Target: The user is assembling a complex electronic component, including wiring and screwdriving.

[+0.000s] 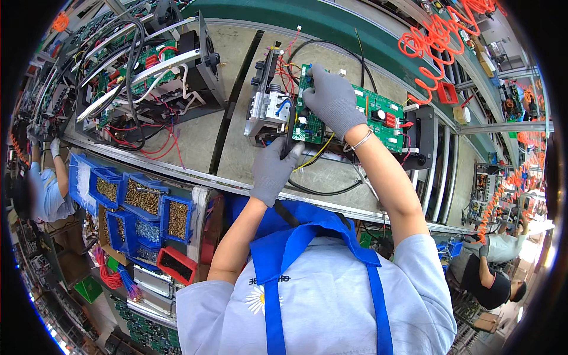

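Note:
My right hand (335,99), in a grey glove, grips the far end of a narrow green circuit board (309,131) between thumb and fingers. At the board's near end is my left hand (272,171), also gloved, with its thumb against the edge and its fingers curled beside a black cable. What lies under those fingers is partly hidden. Left of the board stands a panel with a silver metal block (273,106) and black knobs. A larger green circuit board (381,121) with red parts is to the right, partly behind my right hand and forearm.
Another open machine chassis (151,77) with trailing wires stands at the left. Blue bins (142,195) of screws and a red bin (177,265) sit below the bench edge. An orange coiled hose (429,50) hangs at the far right. Other people (494,284) work on both sides.

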### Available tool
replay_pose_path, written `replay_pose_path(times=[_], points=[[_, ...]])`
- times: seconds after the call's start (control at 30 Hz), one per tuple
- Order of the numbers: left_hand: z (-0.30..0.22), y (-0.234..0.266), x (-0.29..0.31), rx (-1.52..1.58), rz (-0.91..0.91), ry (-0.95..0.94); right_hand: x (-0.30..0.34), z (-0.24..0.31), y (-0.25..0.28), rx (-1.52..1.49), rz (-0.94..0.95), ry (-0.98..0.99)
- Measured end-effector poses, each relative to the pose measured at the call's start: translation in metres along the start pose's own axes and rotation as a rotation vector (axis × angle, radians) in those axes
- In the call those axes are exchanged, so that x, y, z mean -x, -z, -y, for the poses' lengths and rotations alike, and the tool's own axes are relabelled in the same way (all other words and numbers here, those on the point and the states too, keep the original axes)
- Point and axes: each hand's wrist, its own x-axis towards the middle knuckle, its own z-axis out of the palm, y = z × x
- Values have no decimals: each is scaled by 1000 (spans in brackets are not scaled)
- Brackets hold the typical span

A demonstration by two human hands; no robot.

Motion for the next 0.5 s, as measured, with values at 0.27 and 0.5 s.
replay_pose_path(times=[0.27,0.5], points=[[-7,-4,1,-43,-64,-15,4,4,4,-6,5,-24],[3,-9,-4,68,-67,-9,4,0,5,-13,10,-33]])
